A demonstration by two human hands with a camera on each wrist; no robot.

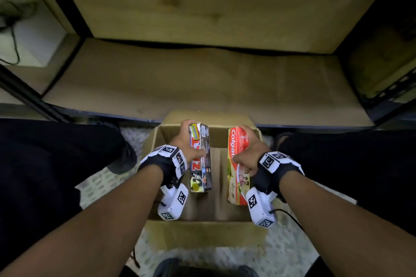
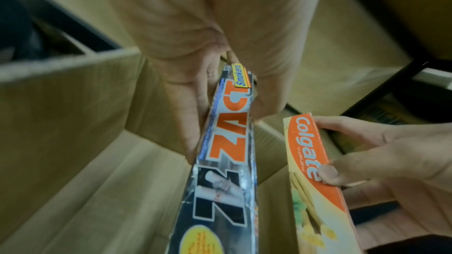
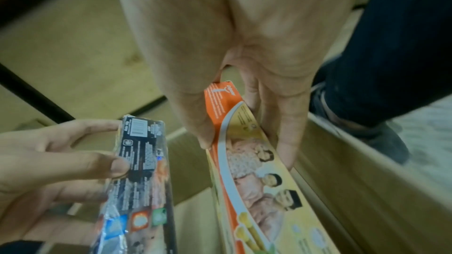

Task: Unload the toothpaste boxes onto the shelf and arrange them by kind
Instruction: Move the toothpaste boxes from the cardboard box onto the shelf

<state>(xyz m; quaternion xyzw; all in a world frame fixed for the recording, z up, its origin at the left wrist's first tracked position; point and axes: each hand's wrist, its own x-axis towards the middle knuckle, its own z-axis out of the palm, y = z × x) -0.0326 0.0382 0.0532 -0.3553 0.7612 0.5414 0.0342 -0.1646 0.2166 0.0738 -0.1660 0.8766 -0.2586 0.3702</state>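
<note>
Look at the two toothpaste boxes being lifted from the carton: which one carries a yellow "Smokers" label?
The dark Zact box in the left hand; the Colgate box in the right hand is red and cream, with no such label.

patterned floor mat [image 1: 292, 252] — dark cable [image 1: 13, 40], left

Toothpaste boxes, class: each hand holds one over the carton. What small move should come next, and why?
Probably lift both forward onto the bare shelf board, set apart: the left hand grips the Zact box, the right hand the Colgate box, different kinds.
</note>
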